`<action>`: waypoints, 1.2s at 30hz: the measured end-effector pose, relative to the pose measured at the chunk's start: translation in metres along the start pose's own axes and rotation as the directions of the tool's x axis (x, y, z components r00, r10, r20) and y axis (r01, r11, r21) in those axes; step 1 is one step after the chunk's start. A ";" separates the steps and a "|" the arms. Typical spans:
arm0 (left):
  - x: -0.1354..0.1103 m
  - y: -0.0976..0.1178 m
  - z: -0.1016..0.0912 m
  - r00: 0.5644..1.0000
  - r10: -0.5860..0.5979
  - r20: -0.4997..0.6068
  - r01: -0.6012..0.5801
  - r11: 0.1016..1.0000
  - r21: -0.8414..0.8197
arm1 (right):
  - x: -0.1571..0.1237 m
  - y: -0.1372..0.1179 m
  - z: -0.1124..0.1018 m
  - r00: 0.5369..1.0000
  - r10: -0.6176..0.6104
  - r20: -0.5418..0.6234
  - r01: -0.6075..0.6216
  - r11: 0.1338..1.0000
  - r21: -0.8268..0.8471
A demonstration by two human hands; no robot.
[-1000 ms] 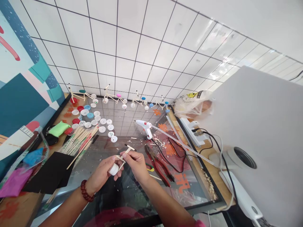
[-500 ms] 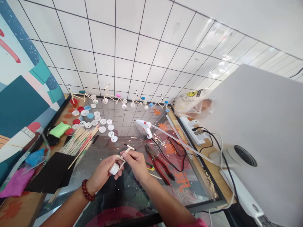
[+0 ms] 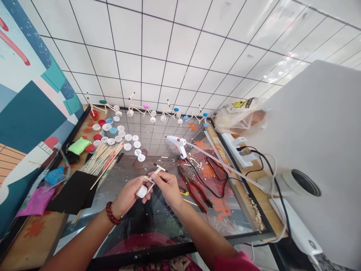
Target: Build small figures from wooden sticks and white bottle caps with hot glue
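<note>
Between my two hands is a small stick model with a crossbar whose ends are black. My left hand is closed around its lower part, thumb on top, next to white bottle caps at the model's bottom. My right hand pinches the upright stick just below the crossbar. Fingers hide some of the joints. Beyond my hands, a white hot glue gun lies on the glass tabletop with a long glue stick in its rear. Red-handled pliers lie right of my right hand.
Similar stick models with bottle-cap wheels line the back edge. Loose bottle caps, a bundle of wooden sticks and black sheets are at left. A power strip and the glue gun's black cord are at right.
The camera view has shifted, so the whole scene sits slightly right and higher. Both hands keep their hold on the stick model, with little change in pose.
</note>
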State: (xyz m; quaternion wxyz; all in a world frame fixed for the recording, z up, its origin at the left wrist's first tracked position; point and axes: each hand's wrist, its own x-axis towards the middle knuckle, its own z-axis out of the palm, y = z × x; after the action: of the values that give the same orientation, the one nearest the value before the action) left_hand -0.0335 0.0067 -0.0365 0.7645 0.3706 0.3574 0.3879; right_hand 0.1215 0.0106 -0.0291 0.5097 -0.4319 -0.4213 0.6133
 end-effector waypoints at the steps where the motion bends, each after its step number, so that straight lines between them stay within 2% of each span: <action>1: 0.000 0.000 0.000 1.000 -0.001 0.001 0.001 1.000 -0.002 | 0.000 0.000 0.000 1.000 -0.001 0.001 0.001 1.000 0.001; 10: 0.000 -0.003 -0.003 1.000 0.006 0.015 -0.007 1.000 0.012 | 0.001 0.002 0.000 0.999 -0.003 -0.032 0.002 1.000 -0.021; 22: -0.001 -0.001 -0.003 1.000 -0.010 0.013 0.010 1.000 0.013 | 0.001 -0.003 0.001 1.000 0.028 -0.008 -0.028 0.999 0.022; 36: 0.000 -0.002 -0.002 1.000 -0.006 0.010 0.005 0.999 0.034 | 0.001 -0.002 0.000 1.000 0.008 0.022 -0.009 0.999 0.043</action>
State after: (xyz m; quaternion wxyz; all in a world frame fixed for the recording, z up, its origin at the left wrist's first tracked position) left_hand -0.0351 0.0065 -0.0390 0.7610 0.3846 0.3608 0.3778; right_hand 0.1216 0.0114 -0.0276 0.5116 -0.4157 -0.4117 0.6293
